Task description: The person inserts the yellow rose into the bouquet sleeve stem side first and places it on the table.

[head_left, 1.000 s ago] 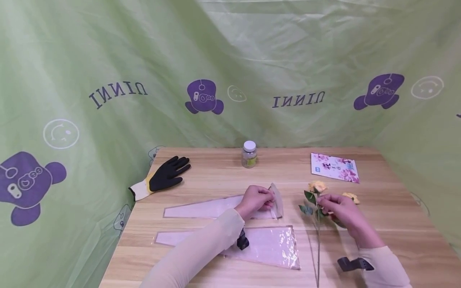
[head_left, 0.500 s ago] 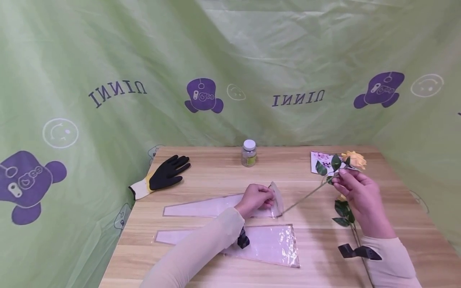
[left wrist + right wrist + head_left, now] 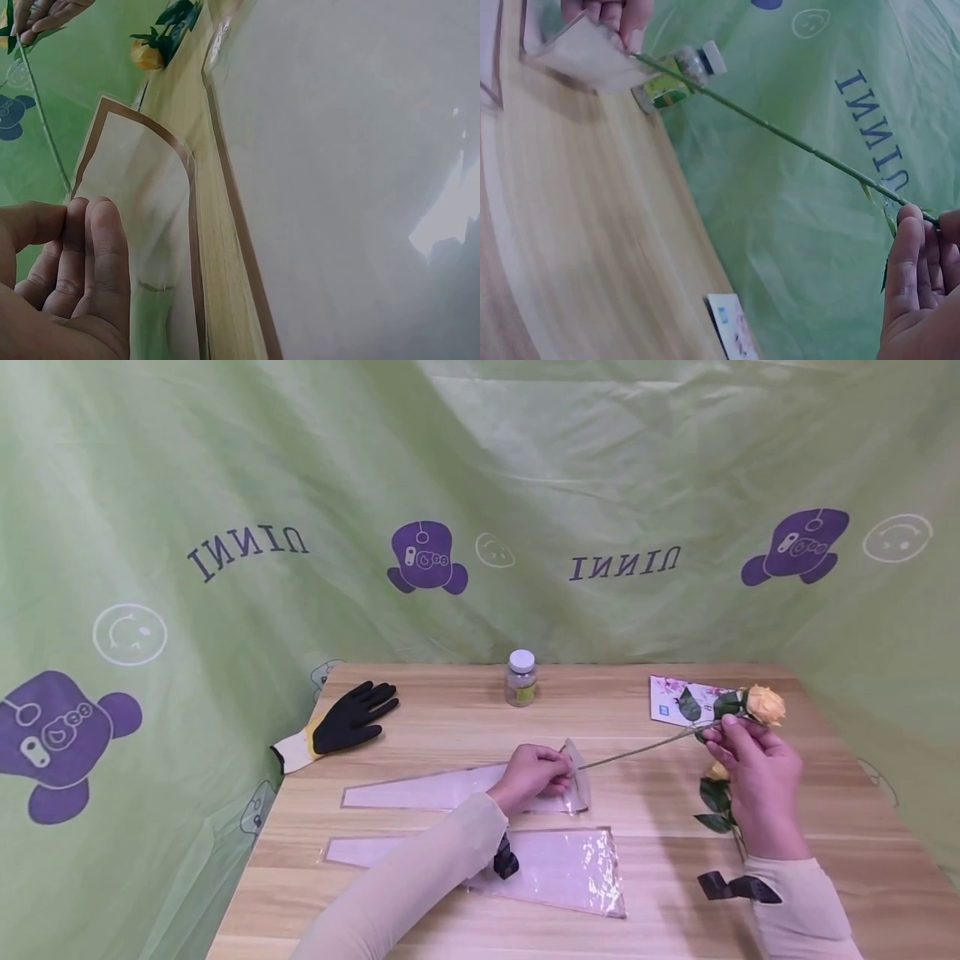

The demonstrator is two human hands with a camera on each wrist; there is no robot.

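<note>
My left hand (image 3: 531, 775) pinches the edge of a clear, tapered flower sleeve (image 3: 431, 789), lifting its wide end off the table. In the left wrist view the brown-bordered sleeve (image 3: 189, 217) hangs from the fingertips. My right hand (image 3: 765, 789) pinches an artificial rose (image 3: 767, 704) by its stem, just below the peach bloom. Its green stem (image 3: 780, 133) slants down to the sleeve's wide end, beside the left fingertips; whether the tip is inside I cannot tell. A second rose (image 3: 716, 795) lies on the table, partly behind my right hand and forearm.
Nearer me lies another flat sleeve (image 3: 573, 872), partly under my left forearm. A black-and-white work glove (image 3: 345, 727) is at the left, a white-capped jar (image 3: 521, 681) at the back, and a floral packet (image 3: 666, 700) at the back right. Green cloth (image 3: 525, 460) hangs behind the table.
My right hand has lifted one rose off the table and swung it right, its stem end now up at the left fingertips. The left hand keeps its hold on the sleeve.
</note>
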